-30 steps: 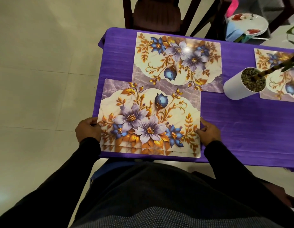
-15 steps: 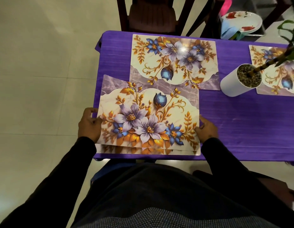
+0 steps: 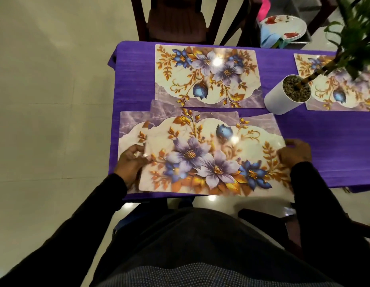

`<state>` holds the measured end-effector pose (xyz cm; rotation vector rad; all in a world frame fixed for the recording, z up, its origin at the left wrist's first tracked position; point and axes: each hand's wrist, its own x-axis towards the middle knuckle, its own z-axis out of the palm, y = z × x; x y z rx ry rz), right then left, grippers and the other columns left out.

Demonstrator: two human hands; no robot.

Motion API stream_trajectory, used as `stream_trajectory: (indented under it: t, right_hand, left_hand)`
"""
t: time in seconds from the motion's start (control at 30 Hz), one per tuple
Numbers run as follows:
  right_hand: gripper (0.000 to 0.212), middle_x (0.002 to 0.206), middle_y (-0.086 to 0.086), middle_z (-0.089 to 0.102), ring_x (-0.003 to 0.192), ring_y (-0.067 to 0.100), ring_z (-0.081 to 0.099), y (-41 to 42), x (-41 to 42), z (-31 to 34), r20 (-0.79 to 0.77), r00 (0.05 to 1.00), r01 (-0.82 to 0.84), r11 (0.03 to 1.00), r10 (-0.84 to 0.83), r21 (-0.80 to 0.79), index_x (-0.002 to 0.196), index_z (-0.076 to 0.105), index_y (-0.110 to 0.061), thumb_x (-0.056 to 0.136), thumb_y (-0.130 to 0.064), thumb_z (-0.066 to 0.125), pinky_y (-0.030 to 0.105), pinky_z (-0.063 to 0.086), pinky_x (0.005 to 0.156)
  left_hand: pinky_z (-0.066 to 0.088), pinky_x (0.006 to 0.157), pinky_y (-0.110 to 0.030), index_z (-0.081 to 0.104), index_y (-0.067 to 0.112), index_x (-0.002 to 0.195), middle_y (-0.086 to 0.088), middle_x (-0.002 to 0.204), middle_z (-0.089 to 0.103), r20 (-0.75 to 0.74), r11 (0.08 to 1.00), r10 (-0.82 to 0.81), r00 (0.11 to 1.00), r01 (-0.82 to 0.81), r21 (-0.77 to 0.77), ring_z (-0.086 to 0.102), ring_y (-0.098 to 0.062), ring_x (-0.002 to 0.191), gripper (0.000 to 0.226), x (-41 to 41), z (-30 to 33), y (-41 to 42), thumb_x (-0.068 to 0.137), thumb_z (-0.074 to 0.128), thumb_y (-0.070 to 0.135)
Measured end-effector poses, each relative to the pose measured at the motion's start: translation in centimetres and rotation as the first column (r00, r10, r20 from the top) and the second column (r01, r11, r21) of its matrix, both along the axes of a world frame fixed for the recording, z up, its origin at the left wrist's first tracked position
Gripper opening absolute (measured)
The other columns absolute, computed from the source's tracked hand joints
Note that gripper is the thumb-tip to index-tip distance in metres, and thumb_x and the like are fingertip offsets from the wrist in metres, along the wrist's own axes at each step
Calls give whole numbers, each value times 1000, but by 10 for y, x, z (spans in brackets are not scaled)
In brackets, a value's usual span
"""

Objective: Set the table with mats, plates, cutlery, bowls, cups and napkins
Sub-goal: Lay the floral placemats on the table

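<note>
White plant pot (image 3: pixel 282 98) on purple tablecloth (image 3: pixel 325 141).

A table covered by a purple cloth (image 3: pixel 325 146) is seen from above, its left end and near edge in view. One floral mat (image 3: pixel 206 75) is laid flat at the far side, close to the far edge. A second floral mat (image 3: pixel 333 88) is laid further right, cut off by the frame. Between these two a white plant pot (image 3: pixel 281 102) filled with gravel is stood, touching or overlapping the right mat's near corner. At the near edge a fanned stack of floral mats (image 3: pixel 200 154) is spread, the lower ones offset left and right beneath the top one.
</note>
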<state>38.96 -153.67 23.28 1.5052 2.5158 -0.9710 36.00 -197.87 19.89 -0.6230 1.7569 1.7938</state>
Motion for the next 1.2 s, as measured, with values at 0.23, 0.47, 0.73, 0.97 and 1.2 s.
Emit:
stream_trajectory:
  t: [0.23, 0.47, 0.73, 0.97, 1.2]
  right_hand:
    - [36, 124, 19, 65, 115, 38, 60, -8, 34, 35, 8, 996, 87, 982, -90, 166, 118, 66, -9, 83, -1, 61, 39, 48, 92]
    - [40, 123, 18, 66, 116, 38, 59, 8, 46, 38, -87, 984, 166, 972, -154, 165, 120, 65, -11, 83, 0, 56, 40, 47, 93]
    - [39, 118, 18, 68, 111, 38, 63, 111, 46, 30, -95, 986, 149, 979, -137, 137, 117, 68, -11, 82, 0, 56, 44, 50, 93]
    - [37, 120, 23, 66, 108, 40, 63, 209, 37, 20, -44, 999, 31, 988, -24, 153, 118, 66, -7, 82, 0, 61, 47, 49, 94]
    - [41, 123, 25, 64, 114, 41, 60, 260, 29, 29, 3, 1000, -13, 990, 13, 139, 120, 65, -6, 80, 2, 60, 47, 47, 99]
  left_hand:
    - [49, 48, -28, 51, 10, 85, -11, 79, 64, 13, 968, -235, 972, 235, -93, 62, -25, 65, 30, 21, -18, 47, 80, 75, -7]
    - [59, 74, -49, 56, 11, 91, -10, 90, 72, -33, 916, -338, 941, 321, -239, 71, -33, 89, 27, 29, -16, 66, 82, 81, 13]
    - [54, 52, -32, 56, 14, 91, -13, 93, 70, 0, 915, -327, 945, 317, -249, 67, -23, 69, 26, 35, -3, 147, 84, 81, 16]
    - [60, 56, -42, 62, 10, 76, -14, 68, 71, 61, 929, -321, 945, 327, -176, 67, -26, 55, 23, 52, -1, 232, 77, 84, 4]
    - [59, 50, -32, 61, 4, 90, -13, 66, 72, 94, 918, -359, 928, 370, -143, 70, -23, 54, 13, 67, 7, 282, 88, 72, -2]
